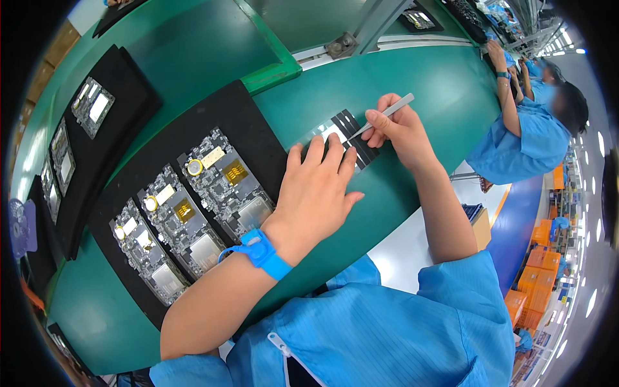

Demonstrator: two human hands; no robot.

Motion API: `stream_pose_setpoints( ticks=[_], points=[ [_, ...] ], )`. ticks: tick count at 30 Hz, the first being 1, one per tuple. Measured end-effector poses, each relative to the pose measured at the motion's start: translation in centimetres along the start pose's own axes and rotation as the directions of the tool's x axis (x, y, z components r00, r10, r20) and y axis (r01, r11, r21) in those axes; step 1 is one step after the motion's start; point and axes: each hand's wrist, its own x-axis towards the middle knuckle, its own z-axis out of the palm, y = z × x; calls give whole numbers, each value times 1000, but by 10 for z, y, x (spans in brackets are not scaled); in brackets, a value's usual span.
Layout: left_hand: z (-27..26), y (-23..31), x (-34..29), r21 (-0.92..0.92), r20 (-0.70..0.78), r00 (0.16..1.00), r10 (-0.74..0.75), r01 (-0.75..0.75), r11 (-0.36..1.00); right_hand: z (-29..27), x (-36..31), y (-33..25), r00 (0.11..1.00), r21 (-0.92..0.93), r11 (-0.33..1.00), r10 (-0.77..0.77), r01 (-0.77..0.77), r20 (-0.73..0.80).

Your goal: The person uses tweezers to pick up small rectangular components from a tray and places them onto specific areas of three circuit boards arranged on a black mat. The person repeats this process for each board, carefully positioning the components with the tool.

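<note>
My right hand (407, 134) pinches a pair of metal tweezers (394, 108). Their tip points down and left at a clear sheet with black strips (368, 155), close to or touching it. My left hand (316, 190) lies palm down with its fingers spread over the near left part of that sheet, holding nothing. A blue wrist strap (261, 251) circles my left wrist. Just left of this hand, three circuit boards (222, 177) with gold patches and silver shields lie side by side on a black foam mat (250, 119). My left forearm covers the mat's near edge.
More circuit boards (93, 106) rest on a second black mat (138, 84) at the far left. A green frame (274, 71) and metal post (380, 26) border the green table (425, 77). At the right, a co-worker in blue (516, 148) works; orange crates (538, 277) stand beyond.
</note>
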Motion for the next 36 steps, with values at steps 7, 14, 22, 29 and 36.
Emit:
stream_pose_setpoints(
  ticks=[7,14,22,29,36],
  points=[
    [2,1,2,5,7,1000,-10,10,1000,-3,-2,3,996,49,995,-81,84,-45],
    [-14,9,-27,48,-57,998,9,-6,999,48,-19,-29,914,292,878,-307,380,-264],
    [-119,1,-199,115,-156,885,-438,457,882,233,-74,-45,998,481,876,-1,-29,62],
    [-95,-6,-245,98,-240,789,-566,600,794,299,-100,-40,984,341,940,-42,-20,173],
    [-88,-10,-249,177,-286,810,-511,569,803,307,-106,-32,980,230,966,-147,114,130]
  ],
)
